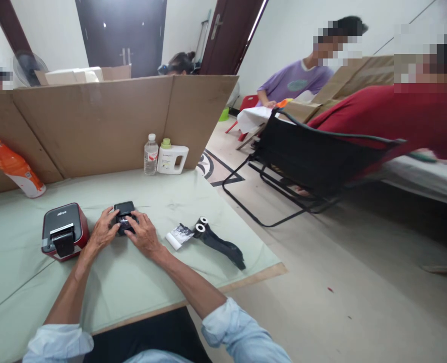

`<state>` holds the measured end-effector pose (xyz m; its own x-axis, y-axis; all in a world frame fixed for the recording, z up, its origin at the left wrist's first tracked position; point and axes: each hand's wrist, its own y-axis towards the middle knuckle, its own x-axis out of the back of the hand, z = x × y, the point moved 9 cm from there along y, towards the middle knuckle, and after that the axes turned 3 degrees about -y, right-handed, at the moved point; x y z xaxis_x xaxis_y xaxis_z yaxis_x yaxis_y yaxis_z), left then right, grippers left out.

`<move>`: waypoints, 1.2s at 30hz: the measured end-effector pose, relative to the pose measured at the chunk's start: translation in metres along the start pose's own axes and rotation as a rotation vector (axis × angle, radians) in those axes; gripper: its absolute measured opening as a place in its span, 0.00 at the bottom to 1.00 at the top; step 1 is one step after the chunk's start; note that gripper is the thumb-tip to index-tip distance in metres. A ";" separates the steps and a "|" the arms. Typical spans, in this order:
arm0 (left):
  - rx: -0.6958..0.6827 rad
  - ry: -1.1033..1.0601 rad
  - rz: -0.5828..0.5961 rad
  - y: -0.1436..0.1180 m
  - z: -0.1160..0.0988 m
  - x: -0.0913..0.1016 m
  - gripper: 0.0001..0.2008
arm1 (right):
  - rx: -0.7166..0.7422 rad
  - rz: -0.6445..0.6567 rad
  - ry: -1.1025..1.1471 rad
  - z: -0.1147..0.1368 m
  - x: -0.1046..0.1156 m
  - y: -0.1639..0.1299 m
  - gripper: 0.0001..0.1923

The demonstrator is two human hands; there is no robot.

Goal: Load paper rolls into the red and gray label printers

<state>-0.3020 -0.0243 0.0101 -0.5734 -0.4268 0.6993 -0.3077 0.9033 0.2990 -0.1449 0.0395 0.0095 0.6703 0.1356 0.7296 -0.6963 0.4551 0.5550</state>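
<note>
Between both hands on the green-covered table is a small black box-shaped device [124, 206], its exact kind unclear. My left hand [105, 228] grips its left side, with thumb and fingers at the near part. From the right, my right hand [144, 233] presses its fingertips on the same device. Fingers partly cover its near half, where something dark and shiny shows. Just left of my left hand stands a black and red label printer [65, 232]. To the right of my right hand lie rolls of black ribbon [219, 242] with white cores, beside a white paper roll [178, 237].
A cardboard screen [113, 126] borders the table's far side. Before it stand an orange bottle [17, 169], a clear water bottle [151, 155] and a white jug [173, 158]. Right of the table is a black folding chair [302, 156]; people sit beyond.
</note>
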 end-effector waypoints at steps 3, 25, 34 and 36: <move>0.009 0.011 0.072 -0.009 0.001 -0.004 0.33 | -0.054 0.020 0.017 -0.012 -0.004 -0.001 0.40; 0.017 0.214 0.079 -0.018 -0.009 -0.014 0.38 | -0.139 0.145 0.097 -0.035 -0.013 -0.005 0.46; 0.035 0.192 0.072 -0.023 -0.005 -0.024 0.40 | -0.145 0.107 0.111 -0.038 -0.018 -0.010 0.55; 0.018 0.182 0.071 -0.022 -0.007 -0.028 0.40 | -0.134 0.087 0.132 -0.039 -0.017 -0.010 0.55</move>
<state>-0.2742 -0.0320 -0.0113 -0.4479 -0.3460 0.8244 -0.2862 0.9290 0.2345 -0.1392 0.0672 -0.0243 0.6427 0.2898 0.7092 -0.7188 0.5483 0.4274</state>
